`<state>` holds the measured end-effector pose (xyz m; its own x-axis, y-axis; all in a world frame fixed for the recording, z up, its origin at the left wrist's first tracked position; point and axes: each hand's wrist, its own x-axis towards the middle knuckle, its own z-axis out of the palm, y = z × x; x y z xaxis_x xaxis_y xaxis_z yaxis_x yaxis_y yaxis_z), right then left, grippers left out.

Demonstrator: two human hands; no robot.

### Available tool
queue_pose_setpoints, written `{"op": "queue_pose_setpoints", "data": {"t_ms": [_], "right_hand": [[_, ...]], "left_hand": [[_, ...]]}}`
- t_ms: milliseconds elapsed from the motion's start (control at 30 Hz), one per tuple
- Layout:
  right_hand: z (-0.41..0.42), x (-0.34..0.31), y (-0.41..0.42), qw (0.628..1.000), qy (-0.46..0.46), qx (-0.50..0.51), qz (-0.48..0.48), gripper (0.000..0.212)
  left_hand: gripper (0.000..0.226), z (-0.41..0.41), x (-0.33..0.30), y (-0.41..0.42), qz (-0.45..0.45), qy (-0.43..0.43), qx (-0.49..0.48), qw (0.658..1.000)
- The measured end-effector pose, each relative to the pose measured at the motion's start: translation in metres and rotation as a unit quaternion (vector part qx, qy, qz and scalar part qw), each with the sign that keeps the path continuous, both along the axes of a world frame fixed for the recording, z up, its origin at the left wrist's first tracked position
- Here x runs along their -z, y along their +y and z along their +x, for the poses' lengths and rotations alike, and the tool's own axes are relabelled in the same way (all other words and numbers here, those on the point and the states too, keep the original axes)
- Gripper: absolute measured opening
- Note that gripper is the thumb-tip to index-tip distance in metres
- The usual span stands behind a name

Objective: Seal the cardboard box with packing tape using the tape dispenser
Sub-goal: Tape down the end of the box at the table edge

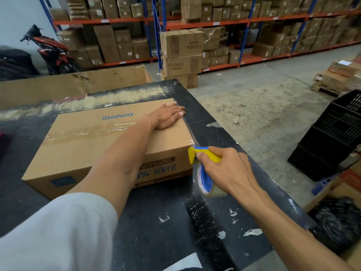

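Note:
A brown cardboard box [82,145] printed "Glodway" lies on the black table [160,222]. A strip of clear packing tape [88,133] runs along its top seam and down the right end. My left hand [168,116] lies flat, palm down, on the box's far right top corner. My right hand [224,169] grips a yellow and blue tape dispenser [203,163] holding a roll of tape, at the box's near right corner. The dispenser's yellow blade end touches the box's right edge, where the tape crinkles.
A large open cardboard carton [68,83] stands behind the table. Stacked boxes [181,55] and full warehouse racks [214,22] line the back. Black plastic crates [336,133] stand at right, a black bag [336,222] below them, and a motorbike [48,49] at left.

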<state>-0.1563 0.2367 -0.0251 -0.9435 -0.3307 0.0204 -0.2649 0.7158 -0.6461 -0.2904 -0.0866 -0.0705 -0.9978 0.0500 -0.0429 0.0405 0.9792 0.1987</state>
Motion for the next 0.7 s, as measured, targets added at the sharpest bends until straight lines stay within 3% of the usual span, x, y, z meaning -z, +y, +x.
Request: {"op": "queue_pose_setpoints", "data": {"t_ms": [300, 567, 700], "right_hand": [[-0.018, -0.009, -0.023, 0.991, 0.047, -0.051, 0.113, 0.054], [-0.007, -0.010, -0.039, 0.939, 0.111, -0.198, 0.258, 0.043], [-0.045, -0.021, -0.021, 0.951, 0.089, -0.153, 0.252, 0.037]], "left_hand": [[0.055, -0.002, -0.002, 0.004, -0.004, 0.003, -0.002, 1.000], [0.055, 0.000, -0.002, 0.004, 0.003, 0.004, -0.004, 1.000], [0.057, -0.001, -0.002, 0.004, -0.006, -0.002, 0.000, 1.000]]}}
